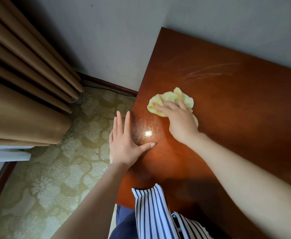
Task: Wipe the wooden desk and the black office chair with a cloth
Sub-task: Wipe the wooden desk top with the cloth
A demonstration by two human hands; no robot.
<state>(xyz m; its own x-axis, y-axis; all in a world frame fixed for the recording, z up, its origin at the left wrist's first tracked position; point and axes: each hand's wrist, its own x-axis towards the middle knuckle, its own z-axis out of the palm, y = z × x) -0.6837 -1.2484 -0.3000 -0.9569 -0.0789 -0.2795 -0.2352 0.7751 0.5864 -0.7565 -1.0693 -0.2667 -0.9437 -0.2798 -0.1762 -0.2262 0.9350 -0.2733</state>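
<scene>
Close to the left edge of the worktop (236, 126), the right grip (179, 123) lies palm-down on the cloth (168, 99). Its fingers are bent over the crumpled yellow wad and hold it pressed to the wood. I'd say that weight is what makes the cloth bite as it rubs. The fingers point away, toward the far left corner by the wall. The cloth is bunched, wider than deep, with its long axis running from the edge toward the worktop's middle and no clear front. The left grip (124, 142) is released and flat, its 4 fingers straight out past the edge over the carpet (55, 169), thumb on the wood, probably steadying the body. Pale smears (210, 73) show farther back. No chair is in view.
</scene>
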